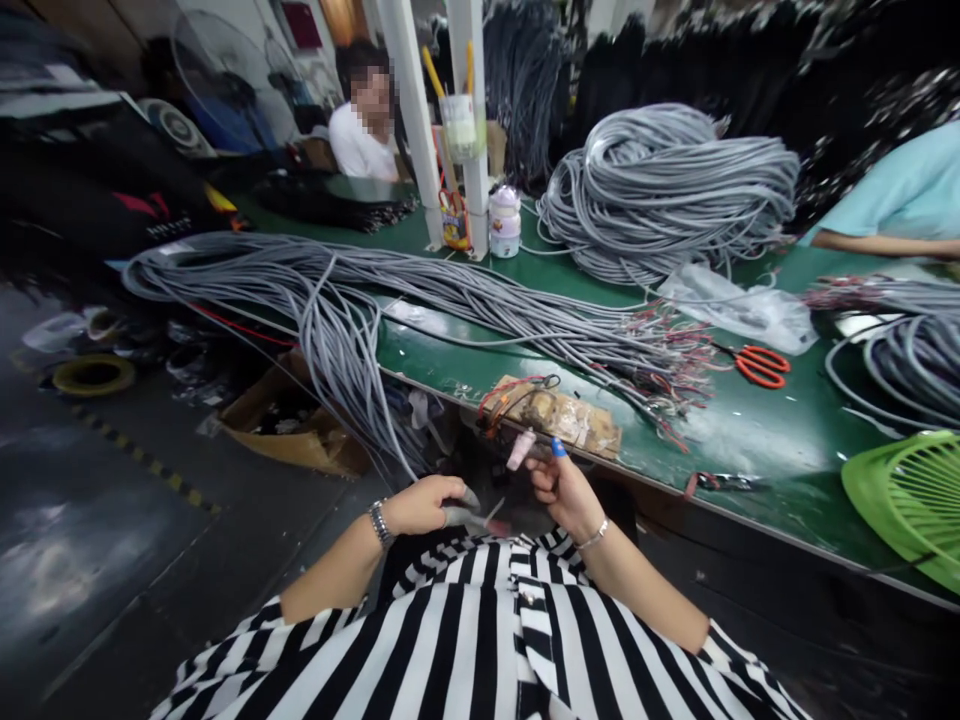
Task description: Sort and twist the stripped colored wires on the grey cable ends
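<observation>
The left arm and right arm reach forward, angled inward before the torso. The left hand, back upward, points toward the right hand, whose fingers curl beneath a raised thumb.

seen from here: counter, green; cable bundle, grey; scissor handles, orange; thumb cover, blue; shirt, black-and-white stripes; co-worker's top, light blue; floor tape, black-and-yellow stripes.

Single view, head-worn cam, facing forward and down. Striped shirt along bottom edge, nearest the lens; left hand and right hand just beyond, low centre. Green bench crosses mid-frame at a slant; wide coverage reaches co-worker in white far back
</observation>
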{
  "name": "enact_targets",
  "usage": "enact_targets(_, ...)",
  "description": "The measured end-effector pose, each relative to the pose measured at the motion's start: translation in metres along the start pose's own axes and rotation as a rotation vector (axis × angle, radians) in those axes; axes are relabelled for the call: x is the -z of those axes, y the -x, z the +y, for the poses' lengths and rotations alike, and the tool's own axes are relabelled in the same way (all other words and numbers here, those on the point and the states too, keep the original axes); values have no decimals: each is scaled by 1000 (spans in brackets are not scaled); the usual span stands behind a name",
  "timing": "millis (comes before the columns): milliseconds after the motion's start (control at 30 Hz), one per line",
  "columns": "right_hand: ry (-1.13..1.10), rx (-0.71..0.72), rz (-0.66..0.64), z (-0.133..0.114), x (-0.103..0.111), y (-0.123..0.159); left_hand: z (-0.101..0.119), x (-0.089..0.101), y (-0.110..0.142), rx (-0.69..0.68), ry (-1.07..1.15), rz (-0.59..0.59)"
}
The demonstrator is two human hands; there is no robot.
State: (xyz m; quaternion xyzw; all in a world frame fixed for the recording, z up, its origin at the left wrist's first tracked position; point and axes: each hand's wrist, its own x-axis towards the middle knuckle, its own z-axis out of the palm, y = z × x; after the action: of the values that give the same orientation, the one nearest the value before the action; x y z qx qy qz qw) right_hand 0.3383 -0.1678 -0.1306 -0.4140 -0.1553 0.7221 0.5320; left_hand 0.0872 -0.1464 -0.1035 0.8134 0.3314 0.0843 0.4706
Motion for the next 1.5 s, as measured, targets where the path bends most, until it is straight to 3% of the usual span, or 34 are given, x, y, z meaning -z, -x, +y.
enact_targets(67, 7, 25, 14, -1, 4, 1, 6, 21, -10, -48, -118, 57)
enact_targets(133, 7, 37, 20, -1, 7, 3, 19, 48, -34, -75, -158, 214)
enact_targets(267, 19, 26, 25, 0, 7, 8, 48, 99, -114, -94, -381, 453)
enact_targets(333, 37, 24, 13, 1, 8, 11, 56, 113, -156, 11, -611, 467)
enact_targets(400, 61, 25, -4, 2, 9, 13, 60, 119, -188, 138, -704, 403)
enact_targets(467, 84, 26, -14, 2, 12, 15, 63, 122, -205, 187, -719, 337)
enact_targets(533, 106, 25, -16, 2, 14, 17, 67, 126, -210, 151, -693, 282)
enact_targets(600, 133, 27, -6, 3, 15, 18, 75, 137, -206, 11, -591, 326)
enact_targets(633, 150, 33, 6, 4, 14, 19, 80, 145, -201, -90, -495, 411)
enact_targets(700, 195, 48, 22, 7, 11, 19, 94, 161, -188, -290, -236, 677)
enact_targets(767, 248, 53, 5, 12, 8, 18, 108, 170, -174, -385, -26, 886)
enact_targets(833, 298, 35, -40, 16, 4, 16, 119, 170, -161, -394, -34, 821)
enact_targets(933, 352, -1, -91, 22, 0, 15, 125, 155, -147, -330, -227, 443)
enact_targets(967, 368, -10, -102, 23, -1, 15, 123, 149, -143, -313, -225, 368)
enact_targets(1000, 387, -16, -111, 23, -2, 16, 121, 145, -137, -302, -174, 350)
enact_targets(1133, 457, -8, -124, 22, -5, 20, 109, 136, -100, -298, 186, 532)
enact_targets(1167, 470, 0, -126, 21, -5, 21, 107, 133, -86, -299, 206, 509)
enact_targets(1267, 499, 14, -153, 20, -4, 21, 98, 109, -40, -273, 39, 290)
enact_targets(1300, 502, 19, -165, 19, -4, 21, 92, 97, -24, -248, -39, 268)
enact_targets(1400, 476, 39, -197, 19, -4, 20, 64, 59, 17, -132, -172, 302)
enact_targets(1500, 404, -6, -244, 18, -8, 20, 28, 31, 50, -14, -145, 375)
